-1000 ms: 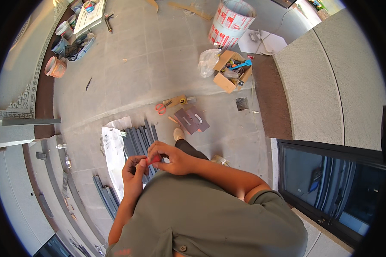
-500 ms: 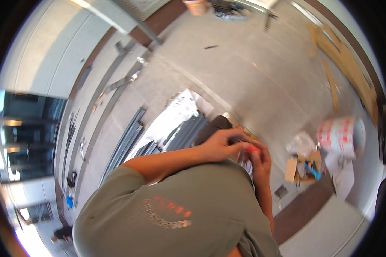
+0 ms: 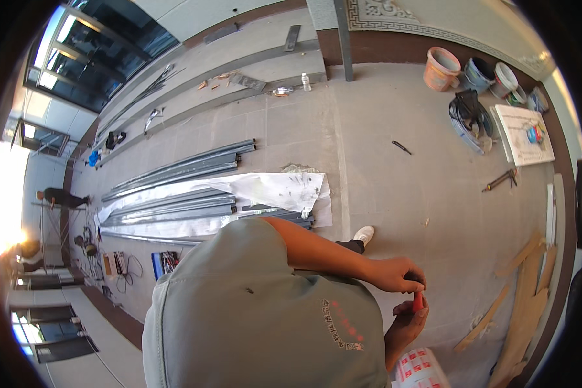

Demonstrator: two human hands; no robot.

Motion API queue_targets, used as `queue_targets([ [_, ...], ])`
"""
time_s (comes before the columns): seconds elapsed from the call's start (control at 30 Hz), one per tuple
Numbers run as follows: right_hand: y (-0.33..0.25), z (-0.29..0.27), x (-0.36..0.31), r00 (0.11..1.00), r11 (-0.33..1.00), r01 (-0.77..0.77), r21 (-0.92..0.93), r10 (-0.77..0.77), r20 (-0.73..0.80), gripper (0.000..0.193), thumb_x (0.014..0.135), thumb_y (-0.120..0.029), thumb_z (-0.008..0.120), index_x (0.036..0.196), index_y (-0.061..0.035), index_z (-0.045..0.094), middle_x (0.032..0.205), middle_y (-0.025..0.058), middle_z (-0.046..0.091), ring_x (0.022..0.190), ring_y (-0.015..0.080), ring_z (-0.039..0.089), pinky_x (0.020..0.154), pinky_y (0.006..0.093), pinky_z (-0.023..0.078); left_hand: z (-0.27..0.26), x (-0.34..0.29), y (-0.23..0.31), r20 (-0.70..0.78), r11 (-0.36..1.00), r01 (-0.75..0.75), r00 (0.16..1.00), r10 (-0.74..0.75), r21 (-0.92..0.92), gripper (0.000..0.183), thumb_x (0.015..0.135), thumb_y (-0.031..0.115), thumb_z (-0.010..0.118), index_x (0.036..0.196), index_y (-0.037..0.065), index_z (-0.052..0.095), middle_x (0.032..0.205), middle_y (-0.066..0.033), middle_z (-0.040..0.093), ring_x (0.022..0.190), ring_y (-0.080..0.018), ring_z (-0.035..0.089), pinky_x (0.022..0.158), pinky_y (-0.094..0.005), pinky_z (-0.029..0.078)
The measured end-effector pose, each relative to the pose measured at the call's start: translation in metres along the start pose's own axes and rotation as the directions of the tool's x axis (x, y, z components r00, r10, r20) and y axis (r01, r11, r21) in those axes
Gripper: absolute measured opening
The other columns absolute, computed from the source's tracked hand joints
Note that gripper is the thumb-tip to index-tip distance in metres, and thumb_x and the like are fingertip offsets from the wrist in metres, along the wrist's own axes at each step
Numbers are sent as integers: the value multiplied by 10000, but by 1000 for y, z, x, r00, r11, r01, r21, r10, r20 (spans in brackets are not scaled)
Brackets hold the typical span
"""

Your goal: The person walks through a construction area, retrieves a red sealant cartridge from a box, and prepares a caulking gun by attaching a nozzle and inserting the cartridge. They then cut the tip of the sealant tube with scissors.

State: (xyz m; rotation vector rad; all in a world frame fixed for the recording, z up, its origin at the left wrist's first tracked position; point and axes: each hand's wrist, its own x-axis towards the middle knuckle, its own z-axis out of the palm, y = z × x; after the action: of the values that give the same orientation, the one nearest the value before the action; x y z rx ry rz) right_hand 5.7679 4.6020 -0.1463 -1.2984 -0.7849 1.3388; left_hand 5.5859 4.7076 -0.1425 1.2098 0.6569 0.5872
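A small red object, its kind too small to tell, sits between my two hands. My left hand is closed, with its fingertips on the upper end of the red object. Just below, my right hand has thumb and fingers closed about its lower end. Both hands are held out to the right of my body, above the tiled floor. Part of the right hand's palm side and the inside of the grip are hidden.
Grey metal profiles lie on the left, some on a white sheet. A utility knife rests on the floor ahead. Buckets stand at the far right, cardboard strips at the right. A white-and-red roll is close by.
My body and view have turned left, so the profiles, steps and buckets show more fully. Both hands now appear lower and further right, still together at the red object.
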Motion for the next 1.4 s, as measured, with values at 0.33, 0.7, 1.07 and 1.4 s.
queue_targets([
  [0.33,-76,26,197,919,931,279,-235,-187,348,317,991,-151,605,1258,10,546,1026,96,577,922,189,554,892,340,444,-94,86,62,-326,961,-79,945,-12,-264,301,998,231,648,1172,-7,709,897,-32,711,747,-99,629,688,-261,524],
  [0.7,-115,94,411,496,958,241,-152,13,868,352,958,-44,614,1297,49,583,1194,147,622,932,198,627,864,327,516,-162,139,102,-892,923,-356,451,33,-146,136,896,124,782,970,20,734,948,-46,745,914,-116,678,876,-282,539],
  [1.07,-117,240,499,244,952,259,-161,97,965,388,974,-92,617,1323,66,555,1132,161,649,875,172,628,821,314,523,-254,128,105,-977,926,-356,209,-49,-123,196,954,220,738,1004,40,679,973,-7,696,938,-98,618,861,-284,484],
  [1.4,-107,462,509,187,942,291,-167,116,976,392,995,-137,586,1342,37,533,1047,153,676,852,160,616,801,288,512,-428,40,126,-998,884,-468,52,46,16,209,937,212,759,956,26,664,955,-22,697,901,-94,618,825,-282,509],
])
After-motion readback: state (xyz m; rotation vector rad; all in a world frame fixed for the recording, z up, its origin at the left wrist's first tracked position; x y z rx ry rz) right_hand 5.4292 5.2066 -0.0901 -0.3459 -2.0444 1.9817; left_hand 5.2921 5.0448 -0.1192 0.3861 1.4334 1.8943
